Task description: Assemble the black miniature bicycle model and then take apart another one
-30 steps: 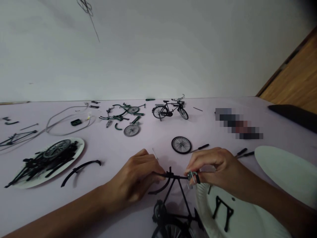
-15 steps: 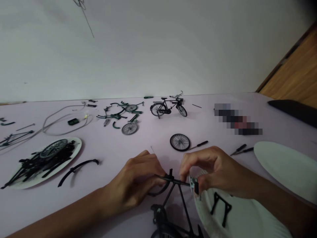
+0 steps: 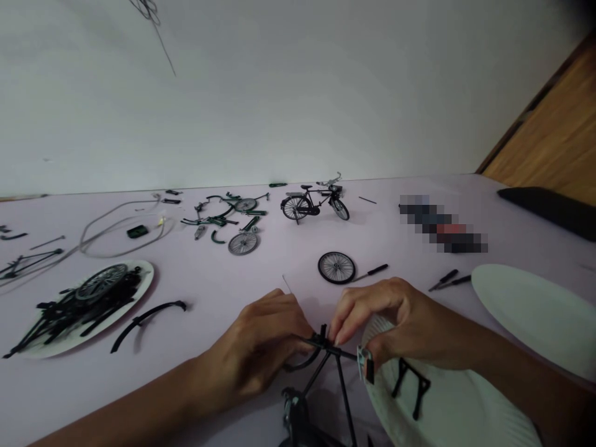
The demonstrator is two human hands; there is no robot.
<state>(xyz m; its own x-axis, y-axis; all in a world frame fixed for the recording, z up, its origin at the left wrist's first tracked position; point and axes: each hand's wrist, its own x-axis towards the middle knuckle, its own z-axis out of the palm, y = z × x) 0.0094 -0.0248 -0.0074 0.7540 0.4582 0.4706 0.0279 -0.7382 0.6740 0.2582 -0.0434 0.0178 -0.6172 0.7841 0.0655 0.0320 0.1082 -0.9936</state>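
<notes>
A black model bicycle frame stands at the near edge of the table between my hands. My left hand is closed on its left end, where a curved black mudguard hangs. My right hand pinches the frame's top bar near the seat post, fingers closed, with a small silver and black part at the bar's right end beside my thumb. Under my right wrist lies a white paper plate holding a black stand piece.
A loose spoked wheel and a small screwdriver lie just beyond my hands. A finished model bicycle stands farther back, green parts to its left. A plate of black parts, a black mudguard and an empty plate flank me.
My right hand's fingers slid left along the top bar from the silver part toward the seat post. The view shifted slightly so the frame sits lower in the picture.
</notes>
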